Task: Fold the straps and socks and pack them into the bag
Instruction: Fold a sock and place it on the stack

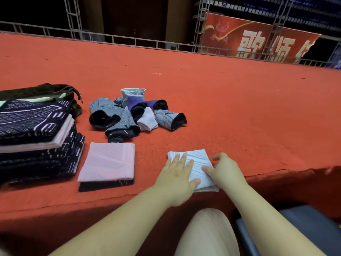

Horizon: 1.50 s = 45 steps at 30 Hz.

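- Both hands rest on a folded white strap (pixel 198 169) at the near edge of the red worktop (pixel 203 100).
- Left hand (pixel 176 174) lies flat, fingers spread, pressing the cloth down.
- Right hand (pixel 226 172) seems to pinch the strap's right edge; the grip is partly hidden.
- Soft, light knit: hold it by the folded edge.
- Left of the hands: a pink folded strap (pixel 108 161), loose socks (pixel 136 115), the dark bag (pixel 46 91).
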### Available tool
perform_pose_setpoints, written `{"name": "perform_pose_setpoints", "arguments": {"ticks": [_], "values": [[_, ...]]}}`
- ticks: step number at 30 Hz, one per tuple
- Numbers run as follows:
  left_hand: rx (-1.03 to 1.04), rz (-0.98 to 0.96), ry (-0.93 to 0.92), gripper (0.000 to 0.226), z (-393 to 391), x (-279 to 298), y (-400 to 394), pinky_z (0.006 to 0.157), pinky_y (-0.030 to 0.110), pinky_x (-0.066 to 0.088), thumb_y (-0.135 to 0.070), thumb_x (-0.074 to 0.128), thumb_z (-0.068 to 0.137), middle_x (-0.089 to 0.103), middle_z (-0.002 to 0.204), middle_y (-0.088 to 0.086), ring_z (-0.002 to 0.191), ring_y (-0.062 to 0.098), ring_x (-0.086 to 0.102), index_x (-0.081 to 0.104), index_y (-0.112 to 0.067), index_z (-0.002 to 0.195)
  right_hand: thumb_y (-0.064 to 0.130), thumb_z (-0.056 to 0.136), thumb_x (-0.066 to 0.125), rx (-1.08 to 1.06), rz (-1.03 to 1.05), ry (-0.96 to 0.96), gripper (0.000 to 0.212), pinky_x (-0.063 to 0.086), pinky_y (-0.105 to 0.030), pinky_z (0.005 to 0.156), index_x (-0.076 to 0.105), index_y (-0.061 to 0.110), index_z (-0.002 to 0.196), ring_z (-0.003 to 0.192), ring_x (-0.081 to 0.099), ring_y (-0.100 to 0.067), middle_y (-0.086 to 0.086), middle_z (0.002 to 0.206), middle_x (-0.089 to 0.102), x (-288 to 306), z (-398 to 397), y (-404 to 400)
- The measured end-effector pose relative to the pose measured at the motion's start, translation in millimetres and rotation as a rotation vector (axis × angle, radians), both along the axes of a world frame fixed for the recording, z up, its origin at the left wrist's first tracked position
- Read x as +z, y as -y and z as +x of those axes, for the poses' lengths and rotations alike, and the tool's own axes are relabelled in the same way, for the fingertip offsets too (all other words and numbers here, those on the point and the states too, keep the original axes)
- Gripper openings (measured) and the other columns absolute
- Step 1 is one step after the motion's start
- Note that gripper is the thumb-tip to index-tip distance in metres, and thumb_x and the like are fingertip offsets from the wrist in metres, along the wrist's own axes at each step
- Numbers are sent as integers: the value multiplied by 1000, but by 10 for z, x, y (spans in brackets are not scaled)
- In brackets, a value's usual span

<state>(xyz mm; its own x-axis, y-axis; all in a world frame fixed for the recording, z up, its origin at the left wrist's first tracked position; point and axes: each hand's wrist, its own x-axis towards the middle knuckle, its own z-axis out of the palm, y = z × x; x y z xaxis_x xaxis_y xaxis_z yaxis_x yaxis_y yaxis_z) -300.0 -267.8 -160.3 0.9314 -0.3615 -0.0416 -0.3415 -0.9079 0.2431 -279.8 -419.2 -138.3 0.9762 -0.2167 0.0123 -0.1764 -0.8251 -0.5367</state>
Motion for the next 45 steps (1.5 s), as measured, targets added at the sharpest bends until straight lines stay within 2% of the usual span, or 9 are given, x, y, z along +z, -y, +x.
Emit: {"name": "perform_pose_setpoints", "arguments": {"ticks": [6, 10, 13, 17, 21, 25, 31, 34, 45], "values": [[25, -79, -25, 62, -57, 55, -45, 118, 35, -9, -47, 26, 101, -4, 161, 4, 147, 18, -9, 7, -20, 153, 22, 77, 73, -63, 306, -268, 26, 44, -29, 61, 68, 2, 93, 68, 59, -24, -13, 83, 67, 215, 25, 10], [401, -987, -409, 59, 174, 288, 31, 101, 37, 40, -61, 46, 90, 56, 131, 6, 129, 27, 46, 55, -18, 129, 40, 86, 64, 82, 781, -241, 33, 48, -32, 77, 72, 11, 100, 84, 66, -20, -4, 90, 72, 422, -98, -148], [556, -1563, -619, 48, 218, 440, -101, 68, 28, 52, -56, 50, 91, 67, 97, 11, 93, 25, 65, 62, -14, 109, 59, 91, 39, 288, 735, -170, 43, 42, -25, 86, 71, 32, 103, 98, 59, -2, 17, 99, 67, 529, -255, -462], [512, -1854, -733, 16, -34, 532, -548, 67, 33, 56, -19, 56, 91, 64, 86, 15, 75, 25, 64, 61, -5, 96, 42, 99, 41, 551, 705, 1, 33, 41, -13, 90, 68, 23, 102, 101, 59, 7, 16, 104, 65, 482, -482, -811], [614, -2000, -708, 22, -125, 700, -867, 61, 33, 58, 5, 44, 88, 66, 100, 21, 84, 29, 63, 58, 7, 105, 31, 97, 49, 309, 757, 49, 23, 42, -18, 88, 60, 26, 117, 105, 55, 3, 13, 127, 57, 460, -380, -984], [705, -1831, -556, 17, -231, 779, -1222, 63, 31, 57, 4, 49, 89, 68, 94, 18, 80, 27, 64, 61, 5, 101, 23, 89, 64, 169, 1086, -203, 24, 53, -26, 59, 63, 12, 110, 75, 69, -15, -2, 92, 73, 417, -246, -1250], [663, -1276, -151, 99, -339, 581, -1714, 93, 36, 50, -17, 66, 64, 55, 133, 3, 108, 22, 60, 18, -29, 150, 22, 78, 75, 288, 605, 106, 66, 49, -29, 76, 41, 25, 135, 83, 63, -16, -1, 93, 63, 280, -147, -1691], [550, -910, -32, 75, -377, 549, -1789, 86, 12, 36, -5, 54, 85, 41, 144, -2, 116, 11, 49, 23, -25, 150, 25, 76, 75, 329, 511, 122, 67, 48, -34, 89, 43, 27, 135, 102, 62, -21, -4, 112, 64, 187, -150, -1826], [545, -87, 127, 68, -430, 435, -1777, 117, 35, 15, -7, 39, 92, -13, 158, 13, 147, 28, 2, 6, -14, 152, 54, 86, 55, 510, -8, 226, 58, 35, -26, 93, 48, 28, 137, 111, 49, -18, 1, 113, 47, 4, -132, -1847]]}}
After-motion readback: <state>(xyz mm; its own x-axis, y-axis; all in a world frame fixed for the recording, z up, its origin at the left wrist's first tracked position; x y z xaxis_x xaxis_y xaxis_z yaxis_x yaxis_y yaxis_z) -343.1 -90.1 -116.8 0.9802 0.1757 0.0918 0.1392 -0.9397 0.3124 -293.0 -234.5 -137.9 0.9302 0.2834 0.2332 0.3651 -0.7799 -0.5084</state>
